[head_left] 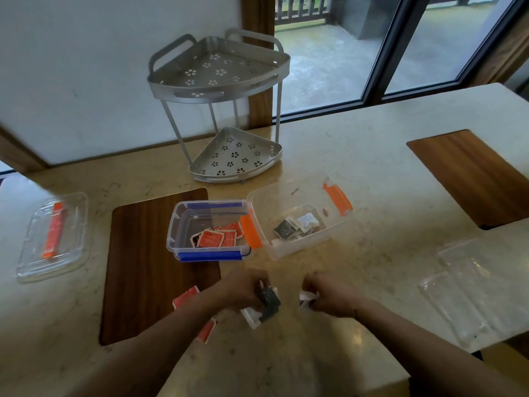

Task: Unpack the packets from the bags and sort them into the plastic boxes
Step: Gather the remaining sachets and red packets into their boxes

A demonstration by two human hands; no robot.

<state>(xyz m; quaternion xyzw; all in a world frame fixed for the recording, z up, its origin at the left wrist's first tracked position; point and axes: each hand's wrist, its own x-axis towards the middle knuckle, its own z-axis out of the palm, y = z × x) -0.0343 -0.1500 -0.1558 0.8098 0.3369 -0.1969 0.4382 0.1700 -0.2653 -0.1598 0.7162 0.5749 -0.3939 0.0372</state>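
Left hand (243, 290) grips a dark packet (269, 303); right hand (329, 296) pinches what looks like a white packet (307, 298).

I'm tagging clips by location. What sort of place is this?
Probably a home or guest-room counter beside a balcony: a stone countertop with wood insets, a metal corner shelf rack, and large sliding glass doors onto a railed terrace.

Red, orange, blue on beige marble

Red packets (213, 237) in the blue-clipped box (183, 224) — grey and white ones (296, 226) in the orange-clipped box (286, 196); silver rack (229, 156) punched with flower holes.
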